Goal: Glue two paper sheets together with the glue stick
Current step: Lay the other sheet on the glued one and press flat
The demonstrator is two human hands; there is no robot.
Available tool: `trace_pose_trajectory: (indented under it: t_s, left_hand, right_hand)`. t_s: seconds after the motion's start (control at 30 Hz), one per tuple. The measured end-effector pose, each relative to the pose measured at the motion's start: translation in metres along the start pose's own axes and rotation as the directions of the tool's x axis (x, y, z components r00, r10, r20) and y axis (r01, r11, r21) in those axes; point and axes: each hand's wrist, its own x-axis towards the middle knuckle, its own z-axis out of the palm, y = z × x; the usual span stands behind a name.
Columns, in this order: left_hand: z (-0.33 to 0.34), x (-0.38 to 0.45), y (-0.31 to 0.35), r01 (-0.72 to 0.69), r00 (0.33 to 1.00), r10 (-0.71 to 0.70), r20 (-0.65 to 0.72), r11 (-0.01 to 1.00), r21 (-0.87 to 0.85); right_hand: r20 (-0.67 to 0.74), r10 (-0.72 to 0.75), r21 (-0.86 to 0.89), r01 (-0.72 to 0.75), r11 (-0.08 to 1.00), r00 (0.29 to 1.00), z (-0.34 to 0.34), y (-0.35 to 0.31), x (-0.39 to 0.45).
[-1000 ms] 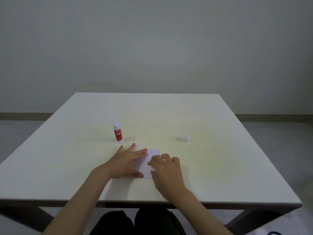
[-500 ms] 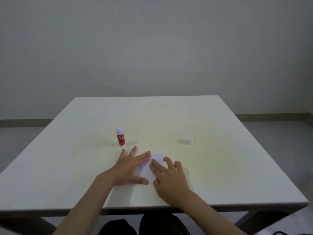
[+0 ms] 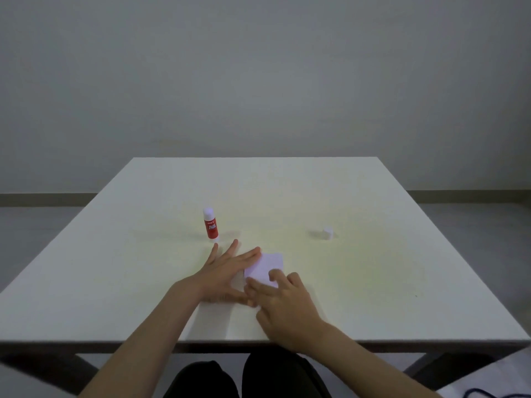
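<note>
A small pale paper stack (image 3: 267,267) lies flat on the white table (image 3: 359,282) near its front edge. My left hand (image 3: 227,274) rests flat on the paper's left side with fingers spread. My right hand (image 3: 283,304) presses its fingertips on the paper's near right part; most of the near edge is hidden under both hands. A red glue stick (image 3: 210,224) stands upright, uncapped, just beyond my left fingers. Its white cap (image 3: 327,233) sits alone to the right.
The table's front edge (image 3: 258,341) runs just below my wrists, with my dark-clothed knees (image 3: 244,377) under it. A grey wall and a floor strip lie behind the table.
My right fingertips have slid slightly across the paper while the left hand stayed flat. The head view shifted a little; glue stick and cap have not moved.
</note>
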Motion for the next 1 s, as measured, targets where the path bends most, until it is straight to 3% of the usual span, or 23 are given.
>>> trace_pose_trajectory:
  t_s: [0.1, 0.17, 0.27, 0.37, 0.47, 0.67, 0.9, 1.0]
  left_hand:
    - [0.0, 0.0, -0.001, -0.006, 1.0, 0.006, 0.008, 1.0, 0.0]
    - [-0.001, 0.0, -0.001, -0.008, 1.0, 0.008, 0.013, 1.0, 0.007]
    - [-0.001, -0.001, 0.0, 0.001, 1.0, -0.001, 0.027, 1.0, 0.003]
    - [-0.001, -0.001, 0.0, 0.003, 1.0, -0.003, 0.021, 1.0, -0.006]
    - [0.001, -0.001, -0.001, 0.001, 1.0, -0.001, 0.017, 1.0, -0.009]
    - [-0.004, -0.003, 0.003, 0.015, 0.999, -0.014, 0.037, 1.0, -0.02]
    - [-0.003, -0.002, 0.002, 0.012, 0.999, -0.012, 0.039, 1.0, -0.012]
    - [-0.004, -0.003, 0.003, 0.016, 0.999, -0.016, 0.044, 1.0, -0.008]
  right_hand:
    - [0.022, 0.039, -0.012, -0.039, 0.999, 0.999, -0.006, 0.018, -0.002]
    - [0.114, 0.098, -0.003, -0.098, 0.995, 0.989, -0.009, 0.037, 0.006]
    - [0.064, 0.174, 0.001, -0.175, 0.985, 0.983, -0.002, 0.051, 0.015]
    - [0.028, 0.086, -0.055, -0.084, 0.995, 0.996, -0.005, 0.033, 0.003]
    - [0.1, -0.038, 0.032, 0.035, 0.999, 0.994, 0.003, 0.014, -0.022]
    - [0.141, 0.124, -0.013, -0.124, 0.992, 0.982, -0.015, 0.054, -0.012]
    - [0.194, -0.099, -0.042, 0.109, 0.993, 0.976, -0.006, 0.033, -0.056]
    - [0.192, -0.068, -0.163, 0.1, 0.981, 0.979, -0.012, 0.042, -0.049]
